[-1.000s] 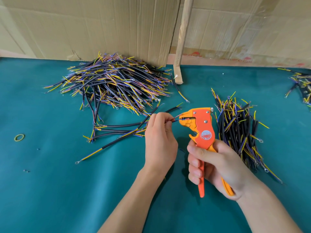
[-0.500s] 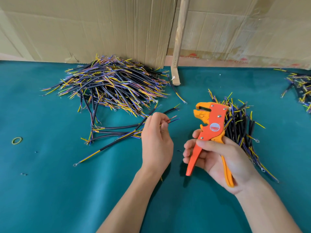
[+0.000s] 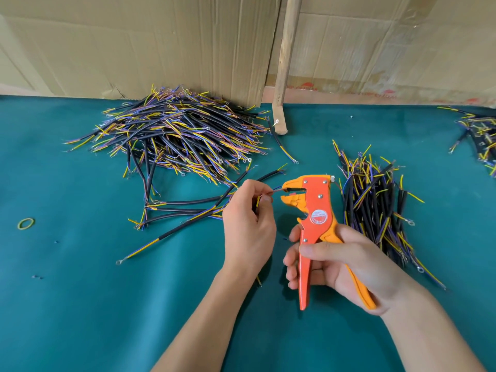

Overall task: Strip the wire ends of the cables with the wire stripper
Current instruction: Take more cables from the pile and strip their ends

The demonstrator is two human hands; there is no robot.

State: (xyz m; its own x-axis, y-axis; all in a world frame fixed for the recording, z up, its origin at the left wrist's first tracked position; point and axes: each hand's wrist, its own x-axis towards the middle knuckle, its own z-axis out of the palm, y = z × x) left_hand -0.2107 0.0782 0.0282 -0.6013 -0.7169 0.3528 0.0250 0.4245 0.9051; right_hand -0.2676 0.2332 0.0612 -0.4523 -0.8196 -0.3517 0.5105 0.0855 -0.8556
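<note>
My right hand (image 3: 338, 261) grips the handles of an orange wire stripper (image 3: 316, 210), its jaws pointing left. My left hand (image 3: 248, 224) pinches a black cable (image 3: 188, 226) by its thin coloured wire ends; one reddish wire reaches right to the stripper's open jaws. The cable trails down and left across the green mat, ending in a ring terminal. A big heap of black cables with yellow, blue and purple ends (image 3: 177, 135) lies at the back left. A smaller bundle of cables (image 3: 375, 205) lies just right of the stripper.
The green mat (image 3: 94, 304) covers the table. Cardboard sheets (image 3: 161, 44) and a wooden stick (image 3: 284, 63) stand along the back edge. Another cable pile (image 3: 480, 135) sits at the far right. A yellow-green rubber band (image 3: 26, 223) lies at the left.
The stripper was drawn away to the right and tilted half a second ago; now my right hand has brought its jaws back to the wire end that my left hand pinches.
</note>
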